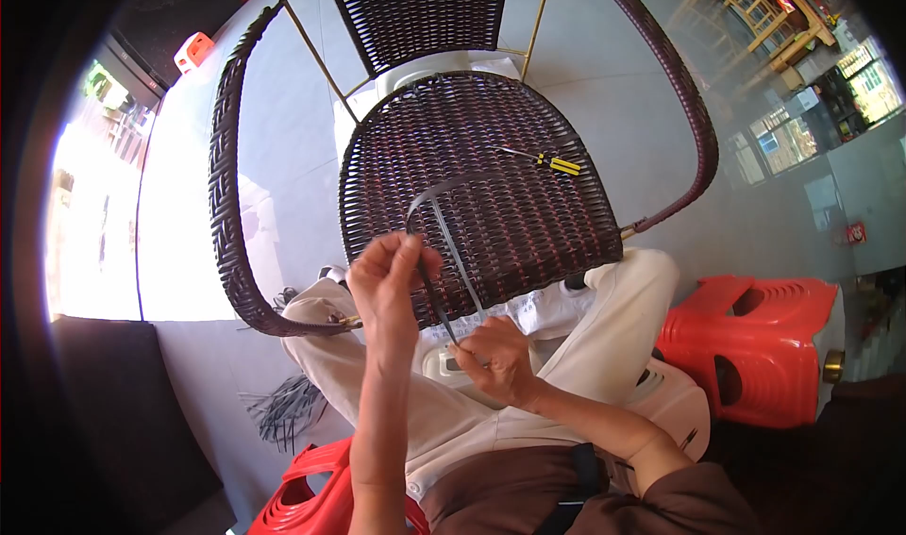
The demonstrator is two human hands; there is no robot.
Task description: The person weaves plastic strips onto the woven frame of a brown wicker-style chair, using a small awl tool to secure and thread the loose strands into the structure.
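Note:
A dark, flat weaving strip (454, 249) loops above the woven seat (406, 148) of a wicker armchair. My left hand (382, 280) pinches it near the seat's front left edge. A length runs down from there to my right hand (500, 359), whose fingers are closed on the strip just in front of the seat. The strip's upper bend arches over the weave, and one part comes back down toward my right hand. On the right half of the seat lies a screwdriver (559, 163) with a yellow and black handle, its thin shaft pointing left.
Woven armrests curve around the seat, the left one (226, 176) with a coarser braid. A red plastic stool (755, 346) is at the right, another red one (302, 488) at lower left. A bundle of loose dark strips (285, 410) lies on the floor beside my leg.

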